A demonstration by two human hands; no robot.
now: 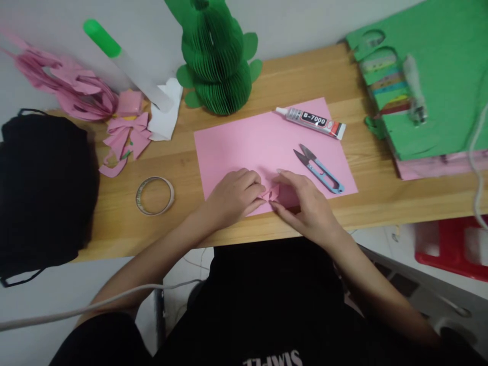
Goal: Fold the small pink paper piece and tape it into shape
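A small folded piece of pink paper (273, 193) is pinched between my two hands, low over the front edge of a pink paper sheet (236, 147). My left hand (237, 192) grips its left side with thumb and fingers closed together. On the other side, the thumb and fingertips of my right hand (305, 203) hold the right end. Thread snips (324, 175) with blue handles lie on the sheet, just right of my right hand. Behind them rests a B-7000 glue tube (312, 121), nozzle pointing left.
A tape roll (171, 195) lies left of the sheet, with a black bag (46, 188) beyond it. Pink paper bows (127, 133), a green-capped bottle (133, 71) and a green honeycomb paper figure (217, 66) stand at the back. Green boards (450, 101) lie at right.
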